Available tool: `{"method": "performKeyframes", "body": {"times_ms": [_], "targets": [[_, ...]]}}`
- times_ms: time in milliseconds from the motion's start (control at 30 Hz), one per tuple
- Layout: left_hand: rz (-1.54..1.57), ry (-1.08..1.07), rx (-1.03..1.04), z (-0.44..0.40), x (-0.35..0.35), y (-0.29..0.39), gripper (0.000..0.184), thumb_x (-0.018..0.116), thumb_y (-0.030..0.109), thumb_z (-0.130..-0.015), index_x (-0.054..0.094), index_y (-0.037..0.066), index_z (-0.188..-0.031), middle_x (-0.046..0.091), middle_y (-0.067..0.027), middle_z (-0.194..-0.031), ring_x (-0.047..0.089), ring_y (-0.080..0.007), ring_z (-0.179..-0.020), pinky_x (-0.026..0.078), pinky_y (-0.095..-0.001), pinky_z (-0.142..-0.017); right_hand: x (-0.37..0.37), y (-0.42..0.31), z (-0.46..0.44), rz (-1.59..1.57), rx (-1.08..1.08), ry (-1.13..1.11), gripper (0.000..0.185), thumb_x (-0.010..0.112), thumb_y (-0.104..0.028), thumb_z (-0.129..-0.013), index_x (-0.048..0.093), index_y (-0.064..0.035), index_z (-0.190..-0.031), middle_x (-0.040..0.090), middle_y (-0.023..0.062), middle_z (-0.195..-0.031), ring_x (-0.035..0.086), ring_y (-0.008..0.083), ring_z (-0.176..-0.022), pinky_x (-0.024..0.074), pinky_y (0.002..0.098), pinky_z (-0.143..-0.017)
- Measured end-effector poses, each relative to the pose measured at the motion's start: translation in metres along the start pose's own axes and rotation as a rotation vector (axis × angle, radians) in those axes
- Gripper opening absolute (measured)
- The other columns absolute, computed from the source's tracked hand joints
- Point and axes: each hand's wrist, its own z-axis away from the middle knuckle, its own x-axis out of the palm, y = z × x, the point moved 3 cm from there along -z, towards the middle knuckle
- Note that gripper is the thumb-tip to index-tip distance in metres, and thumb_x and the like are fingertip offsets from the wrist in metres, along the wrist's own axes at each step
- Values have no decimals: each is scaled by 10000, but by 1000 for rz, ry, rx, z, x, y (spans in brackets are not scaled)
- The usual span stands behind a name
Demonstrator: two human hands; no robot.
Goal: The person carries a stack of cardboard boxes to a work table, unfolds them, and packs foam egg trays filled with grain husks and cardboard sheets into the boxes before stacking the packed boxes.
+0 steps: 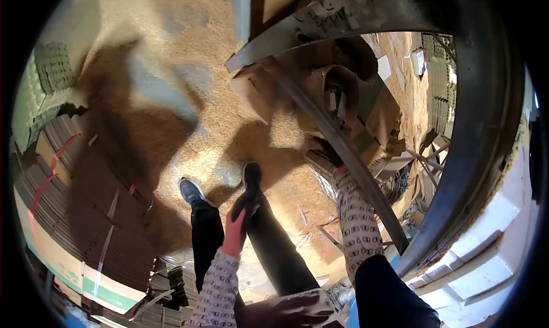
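Observation:
My left hand (pixel 246 207), in a dark glove, hangs in front of my dark trouser leg (pixel 269 236). The glove blends into the cloth, so its finger pose is unclear. Reaching forward under a slanting metal bar (pixel 343 153) is my right hand (pixel 327 152), also dark-gloved. Its fingers look stretched out over a small stack of flat cardboard pieces (pixel 320 165), and the bar partly covers the wrist. Beyond it lie an open cardboard box (pixel 334 79) with small items inside and several loose cardboard sheets (pixel 380 113).
A large curved metal frame (pixel 486 128) arches above and along my right. At left stand strapped stacks of flattened cardboard (pixel 86 202) and moulded trays (pixel 54 68). Sawdust-like litter covers the floor (pixel 189 19). White blocks (pixel 480 259) sit at lower right, and thin strips (pixel 429 162) jut out nearby.

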Motion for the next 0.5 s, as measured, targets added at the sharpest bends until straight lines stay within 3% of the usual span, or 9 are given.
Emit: {"method": "performKeyframes", "body": {"times_ms": [133,167,233,300,333,367,400,433,500], "targets": [[-184,-167,149,-25,93,32,704,668,128,-778,275,41,-1356,453,-137,-1267,513,-233,-1057,443,-287,-884,-21,12,52,-244,182,-107,482,523,-119,-812,434,-55,-1281,456,98,-1297,438,225,-1179,353,391,-1008],[-260,-183,181,-21,108,42,803,694,139,-755,209,71,-1391,405,-153,-1316,500,-263,-1082,453,-300,-885,-30,14,69,-130,197,-111,480,521,-108,-810,438,-57,-1280,453,95,-1302,434,223,-1185,350,393,-1012],[-585,-272,389,-15,124,52,944,716,155,-730,73,114,-1420,328,-196,-1364,463,-312,-1133,458,-329,-899,-58,16,108,728,16,-157,427,544,-70,-800,484,-32,-1220,523,102,-1182,504,200,-1067,413,344,-924],[-497,-224,258,0,133,51,921,705,107,-728,89,27,-1408,257,-178,-1407,284,-254,-1290,280,-321,-1042,-73,22,133,1243,-69,-124,409,574,-35,-782,509,-8,-1184,572,105,-1096,555,182,-980,459,307,-859],[-551,-166,211,-4,121,27,967,720,148,-715,53,22,-1403,298,-199,-1379,318,-278,-1271,314,-330,-1020,-76,27,142,1328,-50,-78,418,592,-19,-769,510,5,-1178,586,104,-1071,571,177,-953,472,294,-837],[-583,-86,148,-9,104,-2,996,730,180,-703,39,13,-1401,322,-211,-1359,345,-280,-1252,312,-320,-1018,-76,33,147,1065,77,12,465,616,-7,-749,490,18,-1196,580,99,-1079,567,178,-957,468,291,-839],[-610,-8,82,-15,86,-30,1026,739,213,-691,25,4,-1398,346,-223,-1340,373,-281,-1233,311,-311,-1016,-130,38,140,953,140,58,587,653,-35,-734,423,-7,-1273,469,85,-1257,429,177,-1163,386,297,-945],[-254,18,51,-16,67,-57,936,699,160,-723,68,7,-1398,359,-226,-1320,407,-277,-1193,324,-313,-1005,-39,48,159,1176,94,-87,688,667,-40,-729,343,-16,-1336,414,99,-1315,398,193,-1197,354,312,-978],[-120,116,-148,16,58,-18,802,599,27,-748,126,8,-1395,417,-207,-1276,435,-275,-1153,339,-325,-992,-25,67,151,1025,256,-234,722,676,-50,-730,315,-26,-1355,395,111,-1337,364,191,-1226,314,308,-1011]]}}
